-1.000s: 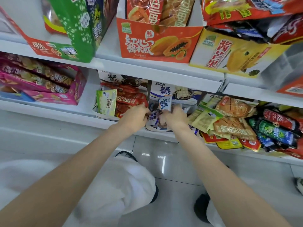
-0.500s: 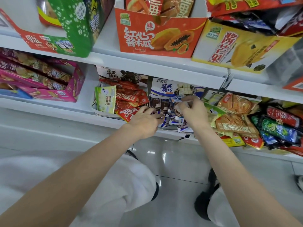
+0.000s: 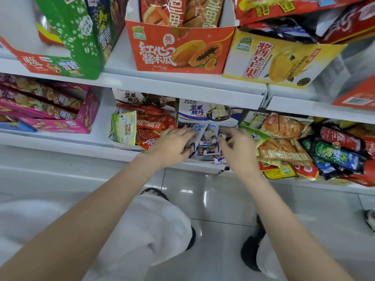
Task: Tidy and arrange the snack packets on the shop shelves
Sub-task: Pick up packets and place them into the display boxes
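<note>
From the head view, both hands are down at the lower shelf, working the white-and-blue display box in the middle. The small blue-white packets lie in a loose heap in that box, directly between the two hands, so neither arm has far to go. The left hand comes in from the left, fingers stretched forward and slightly spread, tips touching the upper-left packets. The right hand sits on the right edge of the heap, fingers bent down among the packets; whether it actually pinches one cannot be told from here. The topmost packets stand roughly upright, long axis running away from the person toward the back of the box; the lower ones lie jumbled. A firm count is out of reach: at least half a dozen show, overlapping. Two hands, one box being worked. To the left sits one box of red packets with one green packet at its front; to the right, a mixed pile of snacks.
</note>
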A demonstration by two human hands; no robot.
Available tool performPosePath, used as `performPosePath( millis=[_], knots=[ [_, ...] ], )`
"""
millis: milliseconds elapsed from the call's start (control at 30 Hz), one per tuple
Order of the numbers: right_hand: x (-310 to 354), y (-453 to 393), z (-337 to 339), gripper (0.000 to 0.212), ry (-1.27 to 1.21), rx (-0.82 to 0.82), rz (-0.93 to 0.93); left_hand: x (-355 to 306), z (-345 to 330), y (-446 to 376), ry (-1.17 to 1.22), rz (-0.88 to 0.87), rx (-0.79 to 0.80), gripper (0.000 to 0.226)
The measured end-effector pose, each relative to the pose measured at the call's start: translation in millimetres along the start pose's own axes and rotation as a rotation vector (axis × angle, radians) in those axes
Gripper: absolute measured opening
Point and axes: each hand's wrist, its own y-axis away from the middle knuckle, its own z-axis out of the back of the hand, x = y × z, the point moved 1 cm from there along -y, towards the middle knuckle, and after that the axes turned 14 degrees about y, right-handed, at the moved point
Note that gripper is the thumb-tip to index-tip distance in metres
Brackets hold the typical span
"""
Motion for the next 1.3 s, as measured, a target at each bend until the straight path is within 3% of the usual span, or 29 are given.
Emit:
performPosePath(
  millis=[100, 167, 267, 367, 433, 500, 667, 967, 1167, 1300],
  knots=[
    [-38.9, 12.0, 25.6, 0.032, 0.130, -0.081, -0.013, -16.4, -2.9, -7.9, 0.037, -0.096, 0.004, 0.062],
    [-56.4, 14.3, 29.3, 0.044, 0.196, 0.022, -0.029, -25.5, -8.3, -14.5, 0.022, -0.147, 0.044, 0.065],
    [-59.1, 14.1, 16.1, 0.056, 0.101, 0.168, -0.009, -37.3, -16.9, -25.6, -0.057, -0.123, 0.115, 0.069],
    [-52.9, 9.2, 1.6, 0.036, 0.060, 0.071, 0.042, -47.6, -24.4, -34.5, -0.114, -0.046, 0.160, 0.070],
    [-54.8, 5.5, 6.8, 0.015, 0.043, -0.067, 0.026, -50.4, -27.0, -39.1, -0.131, -0.029, 0.135, 0.063],
    [-59.8, 5.6, 23.9, 0.008, 0.026, -0.165, 0.045, -50.0, -25.5, -42.2, -0.120, -0.033, 0.095, 0.054],
    [-80.9, 18.8, 56.3, 0.011, 0.037, -0.148, 0.150, -53.2, -28.5, -49.8, -0.103, -0.009, 0.158, 0.054],
    [-92.8, 25.6, 41.3, 0.013, -0.015, -0.059, 0.146, -50.0, -22.6, -61.0, 0.052, -0.033, 0.155, 0.040],
    [-96.5, 22.7, 36.6, 0.014, -0.017, -0.070, 0.162, -40.1, -27.5, -62.4, -0.361, -0.175, 0.202, 0.043],
    [-98.5, 20.3, 37.2, 0.016, -0.035, -0.063, 0.150, -47.7, -23.0, -73.5, -0.344, -0.205, 0.237, 0.035]
  ],
)
